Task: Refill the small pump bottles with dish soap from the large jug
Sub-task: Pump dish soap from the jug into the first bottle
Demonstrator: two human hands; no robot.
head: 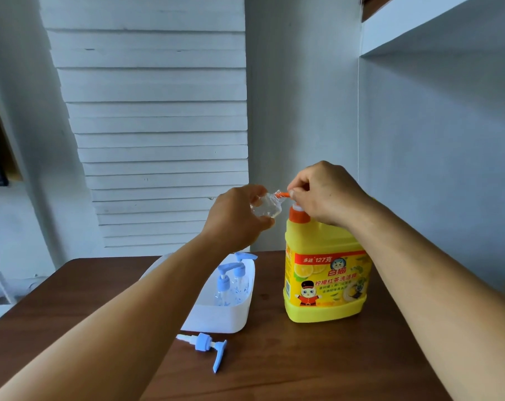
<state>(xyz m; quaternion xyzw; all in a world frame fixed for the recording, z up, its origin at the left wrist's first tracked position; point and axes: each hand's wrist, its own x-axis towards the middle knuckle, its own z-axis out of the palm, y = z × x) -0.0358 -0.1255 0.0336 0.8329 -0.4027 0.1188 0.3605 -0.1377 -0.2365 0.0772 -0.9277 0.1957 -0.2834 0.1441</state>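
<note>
Up top, left hand (237, 218) grips a clear bottle (265, 208); right hand (323, 195) seemingly presses the "127克" jug (326, 273) pump.

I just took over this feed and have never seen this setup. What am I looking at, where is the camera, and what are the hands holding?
There is no machine: a person's bare arms, seen from one camera worn on their head, looking forward and down. The left hand grips a small clear bottle, tilted with its open neck at the orange spout of the yellow soap jug. The right hand grips the jug's pump top. On the brown table stand the jug and a white tub holding more pump bottles. A removed blue pump lies loose in front of the tub.
</note>
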